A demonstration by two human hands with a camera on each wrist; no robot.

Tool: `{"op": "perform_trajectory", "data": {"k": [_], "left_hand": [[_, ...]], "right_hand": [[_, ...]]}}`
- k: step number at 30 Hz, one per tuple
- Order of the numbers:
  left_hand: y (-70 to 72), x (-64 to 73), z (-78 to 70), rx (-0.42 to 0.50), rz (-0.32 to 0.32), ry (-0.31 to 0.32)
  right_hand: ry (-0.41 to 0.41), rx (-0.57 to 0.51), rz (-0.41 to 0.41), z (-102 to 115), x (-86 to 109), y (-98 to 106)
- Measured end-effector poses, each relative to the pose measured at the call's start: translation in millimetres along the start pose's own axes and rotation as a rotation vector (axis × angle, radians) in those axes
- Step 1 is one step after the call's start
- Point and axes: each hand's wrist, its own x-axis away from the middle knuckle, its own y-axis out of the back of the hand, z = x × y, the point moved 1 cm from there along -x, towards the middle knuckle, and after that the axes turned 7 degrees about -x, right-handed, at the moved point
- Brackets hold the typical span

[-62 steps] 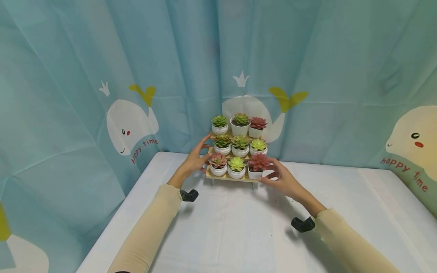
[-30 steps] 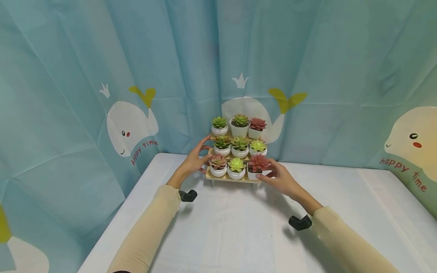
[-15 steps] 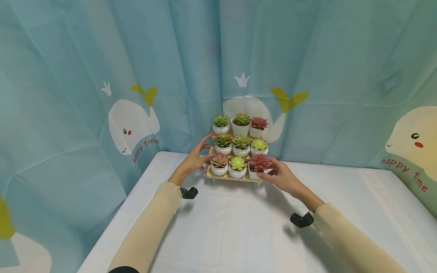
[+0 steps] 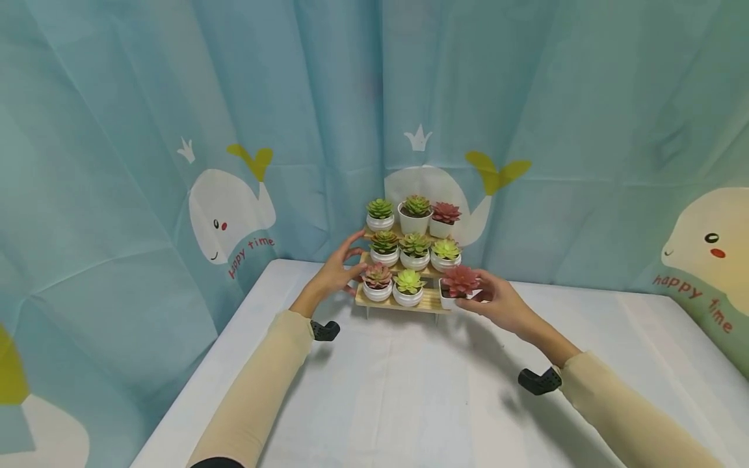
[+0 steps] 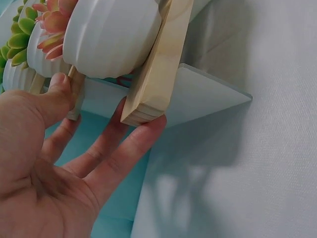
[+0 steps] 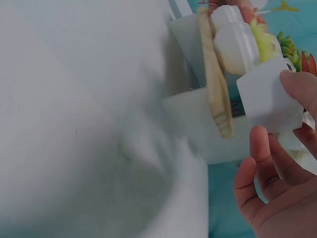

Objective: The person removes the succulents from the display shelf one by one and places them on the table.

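A three-tier wooden display stand (image 4: 430, 300) carries rows of small potted succulents. My right hand (image 4: 504, 302) pinches the white square pot of a red succulent (image 4: 460, 281) at the right end of the bottom tier. In the right wrist view, the white pot (image 6: 270, 96) is tilted, its base off the end of the bottom board (image 6: 218, 84), thumb and fingers on its sides. At the stand's left side, my left hand (image 4: 335, 273) holds the board ends; in the left wrist view, its thumb lies at the middle board and its fingertips touch the bottom board (image 5: 156, 89).
Beside the red one, a lime-green succulent (image 4: 408, 286) and a pinkish succulent (image 4: 377, 281) stay on the bottom tier. More pots fill the two upper tiers. Light blue curtain (image 4: 328, 97) hangs close behind the stand, which stands on a white-covered table (image 4: 404, 396).
My right hand has shifted right with the red succulent, leaving a bare stretch of board beside the lime-green one. My left hand stays at the stand's left side.
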Motion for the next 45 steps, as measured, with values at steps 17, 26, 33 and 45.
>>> {"op": "perform_trajectory", "data": {"k": [17,26,33,45], "left_hand": [[0.2,1.9,3.8,-0.001,0.014,0.02],[1.4,2.7,2.9,0.004,0.01,0.037],[0.5,2.0,3.2,0.003,0.006,0.042],[1.4,-3.1,4.5,0.013,0.01,0.019]], "right_hand": [[-0.067,0.047,-0.099,6,26.2,45],[-0.061,0.041,-0.123,4,28.0,56],[-0.086,0.027,-0.126,-3,27.2,62],[-0.117,-0.014,-0.168,-30,15.8,70]]}}
